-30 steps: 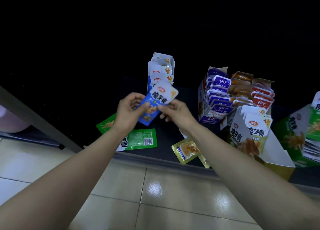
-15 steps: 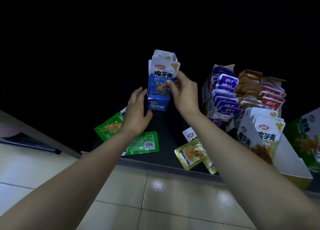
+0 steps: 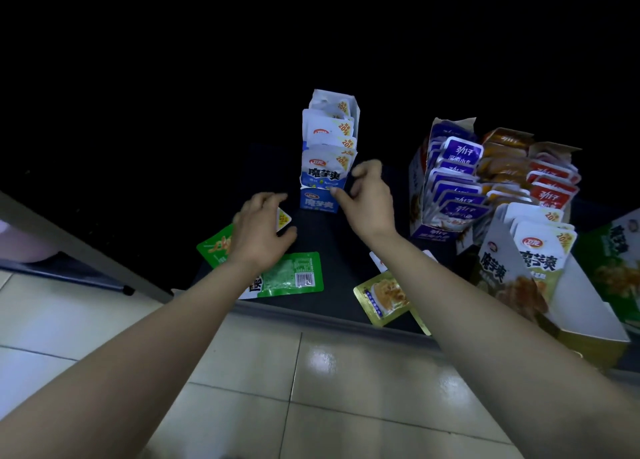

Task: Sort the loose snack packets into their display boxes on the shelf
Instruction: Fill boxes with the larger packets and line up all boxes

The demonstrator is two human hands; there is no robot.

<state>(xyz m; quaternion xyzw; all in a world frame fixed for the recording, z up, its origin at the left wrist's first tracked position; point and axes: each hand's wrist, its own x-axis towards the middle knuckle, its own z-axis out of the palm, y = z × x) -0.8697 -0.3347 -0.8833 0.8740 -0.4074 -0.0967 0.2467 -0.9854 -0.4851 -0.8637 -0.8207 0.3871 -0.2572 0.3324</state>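
Observation:
A blue display box stands on the dark shelf, with blue-and-white packets upright in it. My right hand is just right of the box, fingers apart and holding nothing; its index fingertip touches the box's front corner. My left hand lies over a loose green packet, fingers and thumb closed around its white top corner. A second green packet lies barcode side up near the shelf edge. A yellow packet lies under my right forearm.
Right of the blue box stand a purple display box, an orange-and-red one, a white-and-olive one and a green one. The shelf's front lip meets tiled floor. A grey upright slants at left.
The blue packet that both hands held went into the blue box and my right hand let go of it. My left hand dropped onto the green packet.

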